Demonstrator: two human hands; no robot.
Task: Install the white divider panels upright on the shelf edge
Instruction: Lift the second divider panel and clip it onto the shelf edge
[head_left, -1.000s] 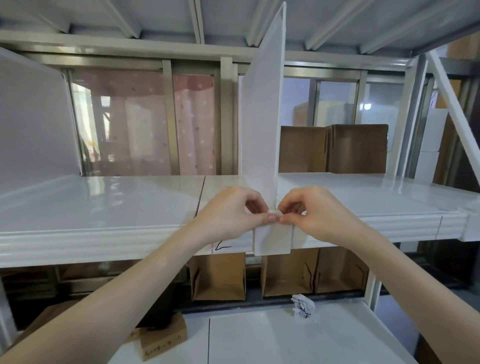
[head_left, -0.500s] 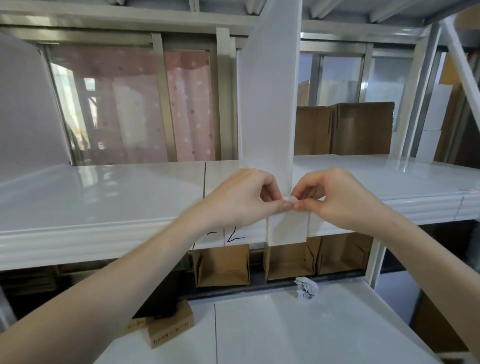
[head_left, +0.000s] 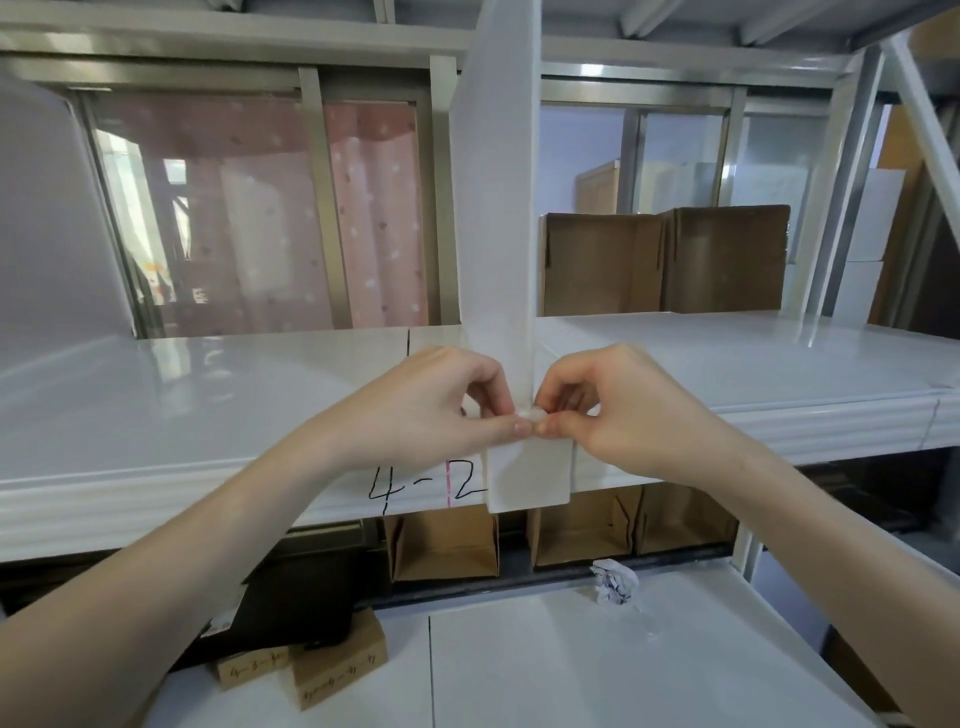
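A tall white divider panel (head_left: 496, 208) stands upright on the glossy white shelf (head_left: 208, 395), its front tab (head_left: 530, 473) folded down over the ribbed shelf edge. My left hand (head_left: 441, 410) and my right hand (head_left: 618, 410) meet at the panel's front bottom corner, thumbs and forefingers pinched on the panel where it meets the edge. A second white panel (head_left: 47, 218) stands at the far left of the same shelf. "4-2" is handwritten on the shelf edge beside the tab.
Brown cardboard boxes (head_left: 665, 260) stand at the shelf's back right. Open cardboard bins (head_left: 444, 545) sit beneath the shelf. On the lower white shelf (head_left: 571, 670) lie a crumpled paper (head_left: 615, 581) and small labelled cardboard boxes (head_left: 332, 675). Shelf uprights rise at right.
The view has shifted closer and slightly left, so the panel looks more edge-on. Both hands stay pinched at the panel's front bottom corner.
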